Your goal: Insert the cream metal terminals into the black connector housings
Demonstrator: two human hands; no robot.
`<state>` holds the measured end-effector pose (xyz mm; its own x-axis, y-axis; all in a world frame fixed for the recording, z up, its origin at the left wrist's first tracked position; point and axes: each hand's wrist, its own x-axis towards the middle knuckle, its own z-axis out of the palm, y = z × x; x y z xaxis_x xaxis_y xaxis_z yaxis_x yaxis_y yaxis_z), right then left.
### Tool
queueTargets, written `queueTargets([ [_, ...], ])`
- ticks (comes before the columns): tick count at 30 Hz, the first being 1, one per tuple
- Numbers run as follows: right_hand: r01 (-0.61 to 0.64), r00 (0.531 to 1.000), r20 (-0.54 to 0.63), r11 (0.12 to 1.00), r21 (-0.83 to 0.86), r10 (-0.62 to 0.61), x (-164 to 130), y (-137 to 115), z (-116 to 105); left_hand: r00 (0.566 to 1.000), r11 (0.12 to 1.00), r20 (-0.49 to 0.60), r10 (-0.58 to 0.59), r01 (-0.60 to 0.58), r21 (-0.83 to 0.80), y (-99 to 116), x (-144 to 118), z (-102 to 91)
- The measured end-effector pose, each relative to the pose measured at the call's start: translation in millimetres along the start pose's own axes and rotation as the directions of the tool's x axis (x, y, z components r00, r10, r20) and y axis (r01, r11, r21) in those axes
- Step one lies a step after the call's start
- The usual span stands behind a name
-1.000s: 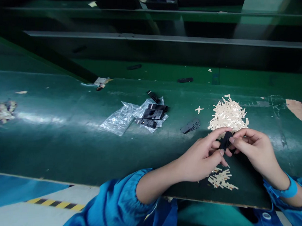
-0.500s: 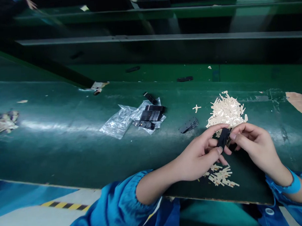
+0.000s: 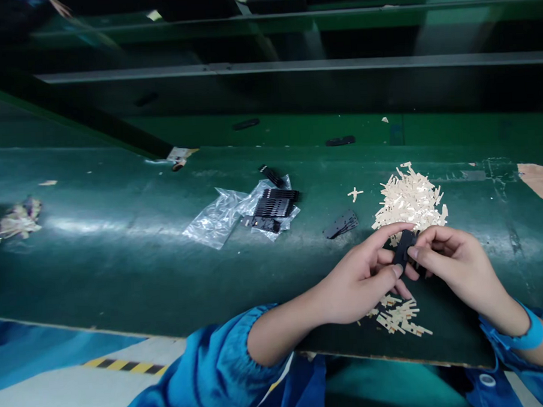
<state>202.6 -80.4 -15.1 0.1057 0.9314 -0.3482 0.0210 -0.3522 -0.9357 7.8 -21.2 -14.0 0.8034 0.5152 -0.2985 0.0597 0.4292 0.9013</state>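
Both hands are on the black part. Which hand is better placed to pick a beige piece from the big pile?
Probably the right hand: it lies just below the big pile, nearer than the left hand. Both pinch the black part, so the left could hold it alone.

On the desk (image 3: 121, 264), a large pile of small strips (image 3: 410, 198) lies behind the two hands. A smaller heap (image 3: 400, 318) lies in front of them. A plastic bag (image 3: 236, 211) holding flat parts lies to the left, a short stack (image 3: 342, 224) between.
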Motion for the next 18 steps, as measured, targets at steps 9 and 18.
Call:
queueTargets([
  [9, 0.023, 0.999, -0.025, 1.0, -0.013, -0.023, -0.3, -1.7, 0.7, 1.0, 1.0, 0.002, -0.003, 0.003, 0.001, 0.0, 0.3, 0.7],
  [18, 0.027, 0.997, -0.071, 0.996, -0.083, -0.033, -0.8, 1.6, 4.9, 1.0, 1.0, -0.007, 0.023, -0.024, -0.015, -2.5, 0.4, 1.0],
])
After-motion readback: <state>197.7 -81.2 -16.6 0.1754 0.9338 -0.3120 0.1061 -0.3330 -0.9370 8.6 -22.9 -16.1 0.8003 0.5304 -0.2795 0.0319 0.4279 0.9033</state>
